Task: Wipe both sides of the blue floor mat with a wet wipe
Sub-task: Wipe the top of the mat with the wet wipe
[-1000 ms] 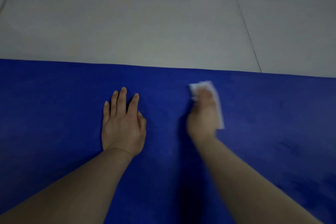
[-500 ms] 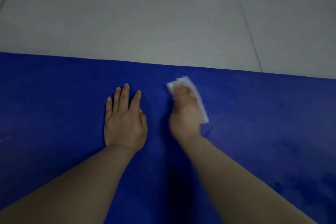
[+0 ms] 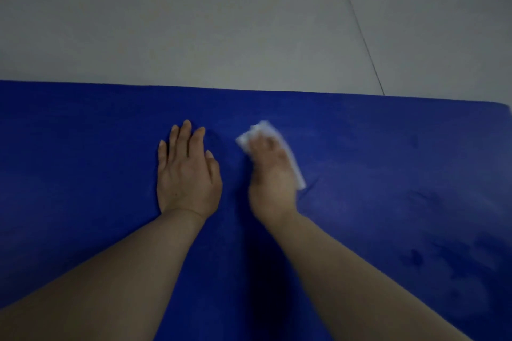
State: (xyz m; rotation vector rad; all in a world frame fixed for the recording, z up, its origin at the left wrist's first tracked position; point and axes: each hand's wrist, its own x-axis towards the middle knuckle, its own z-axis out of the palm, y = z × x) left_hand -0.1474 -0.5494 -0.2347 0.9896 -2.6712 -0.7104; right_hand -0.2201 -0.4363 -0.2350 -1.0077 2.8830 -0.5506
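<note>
Both bare hands are down on the mat (image 3: 83, 174), which lies flat on the floor (image 3: 194, 22) and fills the lower part of the view, its far edge running just beyond the fingertips. The left hand (image 3: 188, 174) lies flat, palm down, fingers straight and close together, its grip holding nothing, just pressing on the blue surface. Just to its right, close but apart, the right hand (image 3: 273, 174) is on the wipe (image 3: 292, 166), which sits between palm and mat, white edges poking out ahead of the fingers and along the hand's right side. That hand is blurred, so whether its grip curls round the wipe or lies flat on it, I cannot tell. To the right of the right forearm, darker blotches mark the mat. Beyond the mat, pale grey floor tiles with a thin dark joint line slanting away at the upper right.
</note>
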